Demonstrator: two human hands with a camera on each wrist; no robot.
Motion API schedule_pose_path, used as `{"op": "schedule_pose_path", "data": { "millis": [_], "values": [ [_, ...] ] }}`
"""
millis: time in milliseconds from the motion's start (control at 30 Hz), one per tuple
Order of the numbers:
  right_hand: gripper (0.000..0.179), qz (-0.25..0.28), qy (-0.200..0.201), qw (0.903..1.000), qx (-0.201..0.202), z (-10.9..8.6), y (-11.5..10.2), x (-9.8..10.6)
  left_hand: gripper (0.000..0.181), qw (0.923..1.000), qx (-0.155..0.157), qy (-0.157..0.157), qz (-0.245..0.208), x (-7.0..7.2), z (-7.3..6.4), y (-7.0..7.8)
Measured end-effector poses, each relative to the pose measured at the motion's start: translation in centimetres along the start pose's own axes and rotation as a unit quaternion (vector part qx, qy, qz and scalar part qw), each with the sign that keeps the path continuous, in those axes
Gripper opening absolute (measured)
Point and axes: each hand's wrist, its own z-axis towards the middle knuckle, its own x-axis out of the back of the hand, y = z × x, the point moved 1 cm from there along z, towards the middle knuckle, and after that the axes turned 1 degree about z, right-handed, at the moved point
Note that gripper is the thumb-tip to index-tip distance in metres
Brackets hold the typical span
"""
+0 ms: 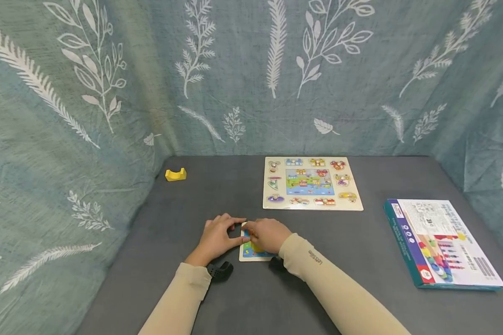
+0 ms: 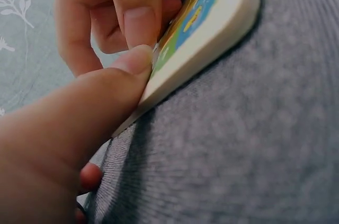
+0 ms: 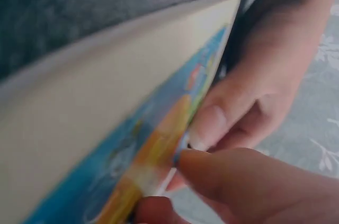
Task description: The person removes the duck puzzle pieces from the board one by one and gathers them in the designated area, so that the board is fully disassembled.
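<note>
A small picture board [image 1: 246, 257] with a pale rim and a blue, green and yellow picture lies on the dark table before the person. The left hand [image 1: 219, 236] holds it at the left side, its thumb [image 2: 124, 73] against the edge and its index finger reaching to the far corner. Over the upper part of the board is the right hand [image 1: 269, 234], fingers bent and partly hidden. Its thumb [image 3: 212, 173] comes down at the picture's edge, right by the left thumb. I cannot tell what lies between the right thumb and fingers.
Behind the hands lies a larger wooden peg puzzle [image 1: 270, 201] with vehicle pieces. A boxed set [image 1: 465, 242] with a teal side sits at the right. Toward the back left is a yellow curved block [image 1: 175, 175]. A leaf-patterned curtain [image 1: 251, 83] hangs behind the table [image 1: 184, 204].
</note>
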Motion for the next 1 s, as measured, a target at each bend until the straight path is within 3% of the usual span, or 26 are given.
{"op": "schedule_pose_path", "data": {
  "millis": [200, 367, 733, 1000],
  "values": [
    [0.021, 0.000, 0.045, 0.9988, -0.018, -0.2, -0.3, -0.5, 0.055, 1.0000, 0.007, 0.001, -0.001, 0.2, -0.4, 0.3],
    [0.012, -0.002, 0.078, 0.9969, -0.009, -0.1, -0.4, -0.7, 0.055, 1.0000, 0.004, 0.007, -0.001, 0.1, -0.3, 0.2],
    [0.022, 0.009, 0.085, 0.9964, 0.005, 0.0, 1.1, -1.0, 0.054, 0.9998, -0.010, 0.014, -0.007, -0.2, 0.1, 0.5],
    [0.024, -0.006, 0.093, 0.9955, 0.018, 0.2, 0.7, -1.1, 0.053, 0.9998, -0.007, 0.019, -0.007, 0.0, -0.1, 0.3]
  ]
}}
